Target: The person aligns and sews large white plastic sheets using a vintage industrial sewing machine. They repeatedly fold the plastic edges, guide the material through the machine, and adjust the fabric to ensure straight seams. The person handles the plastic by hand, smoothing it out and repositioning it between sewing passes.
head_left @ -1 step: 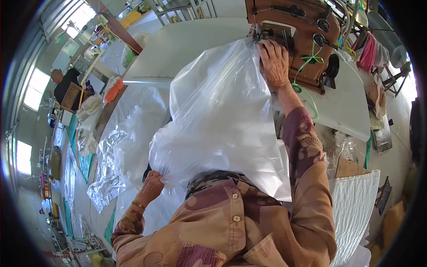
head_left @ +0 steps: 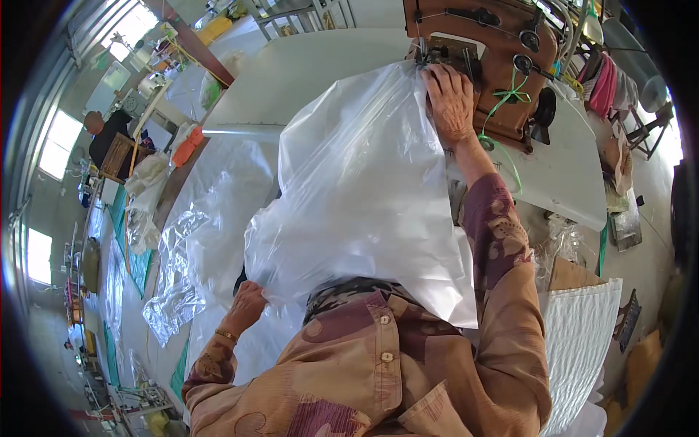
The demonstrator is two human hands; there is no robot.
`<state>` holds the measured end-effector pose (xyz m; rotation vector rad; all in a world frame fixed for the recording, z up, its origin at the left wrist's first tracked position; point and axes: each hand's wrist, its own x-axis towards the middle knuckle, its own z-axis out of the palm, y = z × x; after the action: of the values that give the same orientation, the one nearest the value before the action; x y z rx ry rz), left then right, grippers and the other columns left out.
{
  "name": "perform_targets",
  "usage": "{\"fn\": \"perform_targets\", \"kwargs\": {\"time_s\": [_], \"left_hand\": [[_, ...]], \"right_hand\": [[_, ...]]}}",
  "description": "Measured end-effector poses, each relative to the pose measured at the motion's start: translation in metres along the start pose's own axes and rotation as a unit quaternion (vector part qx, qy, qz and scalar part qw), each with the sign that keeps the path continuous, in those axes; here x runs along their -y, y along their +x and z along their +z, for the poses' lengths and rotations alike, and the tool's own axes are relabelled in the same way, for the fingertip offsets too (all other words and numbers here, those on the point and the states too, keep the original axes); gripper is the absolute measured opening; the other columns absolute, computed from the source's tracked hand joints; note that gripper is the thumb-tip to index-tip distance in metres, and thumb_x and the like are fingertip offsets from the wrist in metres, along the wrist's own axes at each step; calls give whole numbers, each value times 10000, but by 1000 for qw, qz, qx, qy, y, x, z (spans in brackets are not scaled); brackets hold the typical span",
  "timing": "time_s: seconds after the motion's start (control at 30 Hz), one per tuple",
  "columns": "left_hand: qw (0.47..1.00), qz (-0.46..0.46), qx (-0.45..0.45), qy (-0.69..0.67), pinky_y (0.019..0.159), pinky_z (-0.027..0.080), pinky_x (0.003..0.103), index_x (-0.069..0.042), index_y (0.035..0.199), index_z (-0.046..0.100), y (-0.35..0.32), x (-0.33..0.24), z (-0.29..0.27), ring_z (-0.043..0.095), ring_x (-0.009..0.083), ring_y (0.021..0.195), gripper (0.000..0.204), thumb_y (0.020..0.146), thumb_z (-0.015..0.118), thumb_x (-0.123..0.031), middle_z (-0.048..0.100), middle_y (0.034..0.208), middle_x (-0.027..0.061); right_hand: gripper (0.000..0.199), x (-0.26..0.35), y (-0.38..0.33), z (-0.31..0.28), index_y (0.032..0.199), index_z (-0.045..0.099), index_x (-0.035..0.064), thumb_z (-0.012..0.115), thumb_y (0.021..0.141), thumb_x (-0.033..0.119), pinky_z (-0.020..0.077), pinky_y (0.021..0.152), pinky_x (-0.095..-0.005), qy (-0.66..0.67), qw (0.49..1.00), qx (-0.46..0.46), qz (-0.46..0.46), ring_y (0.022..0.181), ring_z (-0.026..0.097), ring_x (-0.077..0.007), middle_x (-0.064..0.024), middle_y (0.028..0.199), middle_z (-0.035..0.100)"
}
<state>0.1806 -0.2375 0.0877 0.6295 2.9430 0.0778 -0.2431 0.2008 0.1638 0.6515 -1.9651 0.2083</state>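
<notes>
A big clear plastic bag point(head_left: 364, 197) billows across my lap and up onto the white table point(head_left: 306, 80). My right hand point(head_left: 450, 102) grips the bag's top corner and presses it against the needle area of a brown industrial sewing machine point(head_left: 502, 51). My left hand point(head_left: 244, 306) is low on the left, its fingers closed on the bag's lower edge. The bag hides the table's near edge and most of my lap.
More clear plastic sheets point(head_left: 196, 240) lie heaped on the left. White woven sacks point(head_left: 582, 342) are stacked at my right side. Pink cloth point(head_left: 603, 84) hangs behind the machine. Another person in dark clothes point(head_left: 109, 135) works far off on the left.
</notes>
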Motion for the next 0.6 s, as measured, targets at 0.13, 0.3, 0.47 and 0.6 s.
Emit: {"fn": "perform_targets", "kwargs": {"time_s": [0.13,0.3,0.47,0.6], "left_hand": [[988,-75,99,93,874,439,412,-78,812,720,-88,52,69,603,259,955,161,745,582,-27,670,819,62],[997,-53,49,1,684,505,453,-40,907,646,7,7,-70,636,361,786,175,783,531,6,658,892,146],[972,76,-169,-142,698,525,409,11,1063,621,109,-90,-172,643,370,804,202,864,588,16,659,934,172],[951,86,-162,-248,719,530,334,-8,1117,633,168,-113,-190,673,273,858,245,872,648,-14,675,1033,162]], "right_hand": [[407,4,0,5,1202,571,85,605,803,155,372,1008,-430,6,1000,-11,-5,1207,489,-253,-64,1256,540],[474,-4,-4,-10,1276,537,85,610,808,116,359,1025,-435,-19,999,24,-11,1227,481,-269,-73,1309,527],[376,33,-27,-63,1261,544,43,585,890,83,382,1003,-437,107,989,-41,95,1163,520,-327,-120,1250,576],[150,97,-98,-81,1043,570,-36,598,909,26,475,821,-378,329,898,-11,293,919,621,-325,-193,989,621]]}}
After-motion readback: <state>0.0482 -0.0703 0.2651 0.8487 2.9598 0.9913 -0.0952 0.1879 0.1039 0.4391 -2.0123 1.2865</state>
